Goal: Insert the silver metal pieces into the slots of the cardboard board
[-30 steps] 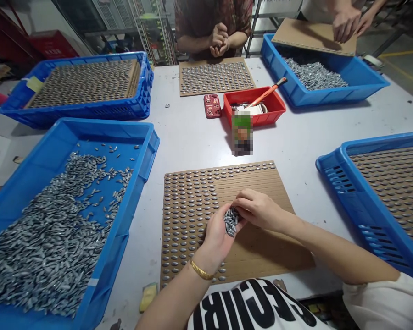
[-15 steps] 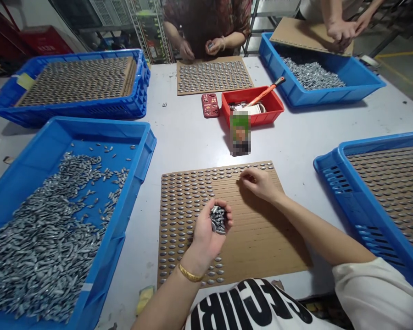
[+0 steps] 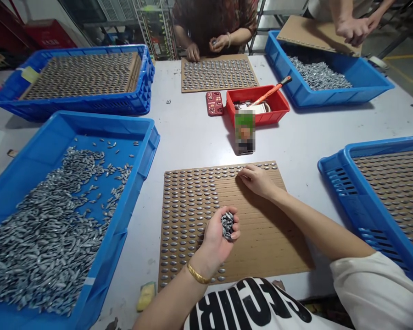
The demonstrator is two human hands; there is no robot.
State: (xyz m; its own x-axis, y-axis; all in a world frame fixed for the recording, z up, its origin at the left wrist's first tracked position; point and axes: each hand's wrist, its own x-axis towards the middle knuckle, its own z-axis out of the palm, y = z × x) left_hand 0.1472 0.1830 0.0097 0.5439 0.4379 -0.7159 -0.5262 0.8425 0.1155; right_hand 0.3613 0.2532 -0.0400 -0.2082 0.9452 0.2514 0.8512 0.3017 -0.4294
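Observation:
My left hand (image 3: 218, 233) is cupped, palm up, around a heap of small grey spindle-shaped metal pieces (image 3: 227, 224). It hovers above a ridged cardboard sheet (image 3: 258, 233). Rows of the same pieces (image 3: 182, 201) lie in the grooves on the sheet's left part and along its far edge. Near that far edge, my right hand (image 3: 258, 179) has its fingertips pinched together low over the board, beside the end of a row. Whatever sits between those fingertips is hidden.
Loose metal pieces fill a blue tray (image 3: 151, 133) on the left. Blue crates with loaded sheets stand back left (image 3: 147, 78) and right (image 3: 333, 169). A red bin (image 3: 275, 107) and a phone-like object (image 3: 245, 133) stand ahead. Two people work across the table.
The view has shifted slightly. My left hand has moved a little right and nearer to me, still cupping the pieces. My right hand stays at the far rows, its fingers slightly lower onto the sheet.

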